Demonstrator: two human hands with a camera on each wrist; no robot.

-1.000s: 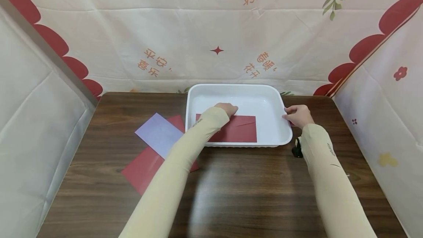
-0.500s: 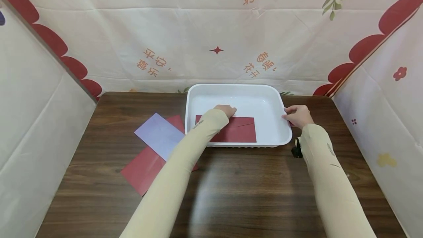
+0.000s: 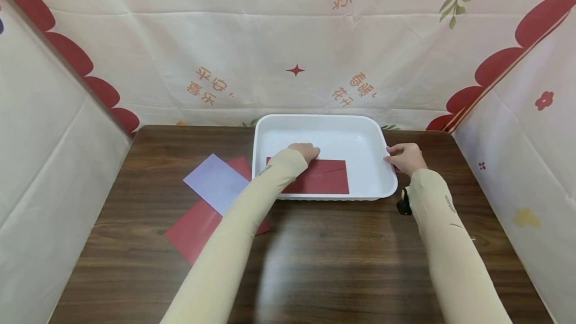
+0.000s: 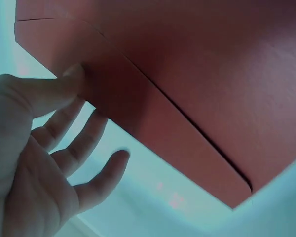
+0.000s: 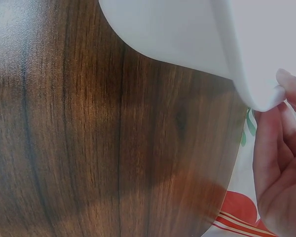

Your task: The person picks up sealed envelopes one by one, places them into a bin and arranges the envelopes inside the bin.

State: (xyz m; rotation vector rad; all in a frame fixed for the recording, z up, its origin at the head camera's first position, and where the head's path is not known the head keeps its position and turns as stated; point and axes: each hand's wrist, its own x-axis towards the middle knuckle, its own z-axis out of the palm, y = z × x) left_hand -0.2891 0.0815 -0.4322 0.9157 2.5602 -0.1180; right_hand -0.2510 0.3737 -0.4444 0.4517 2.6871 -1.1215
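A red envelope point(image 3: 324, 176) lies in the front part of a white tray point(image 3: 355, 141), its flap edge showing as a thin line. My left hand point(image 3: 305, 151) reaches over the tray's near side to the envelope's back edge. In the left wrist view, the thumb of the left hand point(image 4: 44, 163) lies on the flap of the red envelope point(image 4: 212, 89), with fingers behind it, pinching that edge. On the other side, my right hand point(image 3: 406, 158) holds the tray's right rim. The right wrist view has its thumb and fingers pinching the rim point(image 5: 259, 98).
Left of the tray, a lavender envelope point(image 3: 216, 181) lies across red paper or envelopes point(image 3: 195, 229), partly hidden by the left sleeve. The brown wooden table point(image 3: 333, 264) meets a printed cloth wall point(image 3: 270, 39) behind the tray, with more cloth on both sides.
My left hand has shifted slightly left along the envelope's back edge, and the envelope's right end has settled a little lower. The right hand stays on the rim.
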